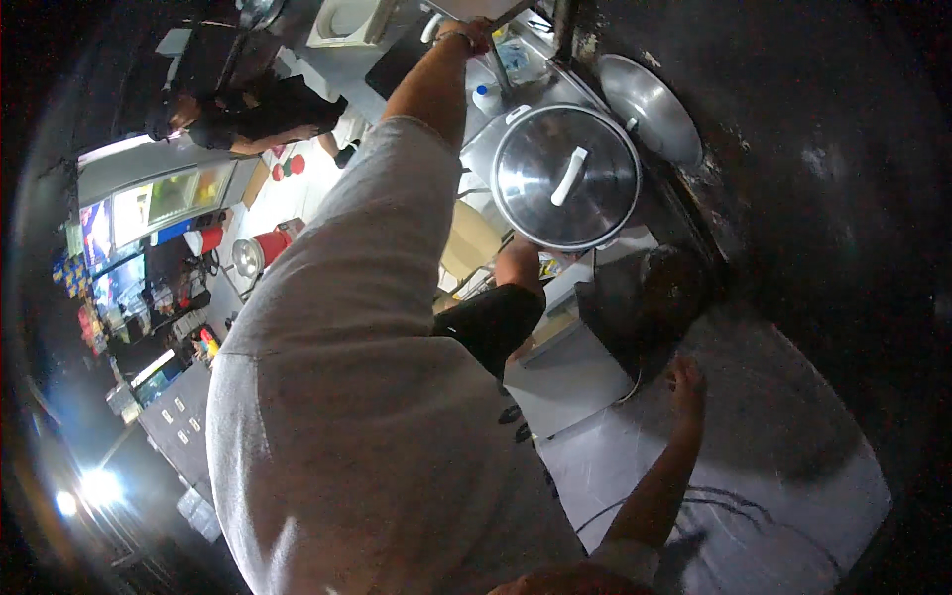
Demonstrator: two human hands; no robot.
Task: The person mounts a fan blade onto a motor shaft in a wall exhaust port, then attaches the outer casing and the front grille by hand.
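My left arm stretches far from my grey shirt to the top of the view. There my left hand (470,36) is at the edge of a grey metal panel (493,10); its fingers are mostly hidden, so what it holds cannot be told. Below it stands a large round pot topped by a shiny metal lid (535,159) with a pale bar handle (568,177). My right hand (685,385) hangs over a grey surface (793,426), fingers loosely bent and slightly apart, with nothing visible in it. A dark, blackened object (645,297) lies nearest to it.
A wide metal bowl (654,109) leans beside the pot. A bottle with a blue cap (486,97) stands near the lid. Another person in dark clothes (263,114) is at the upper left. Farther left are a red container (273,246) and a lit display case (164,203).
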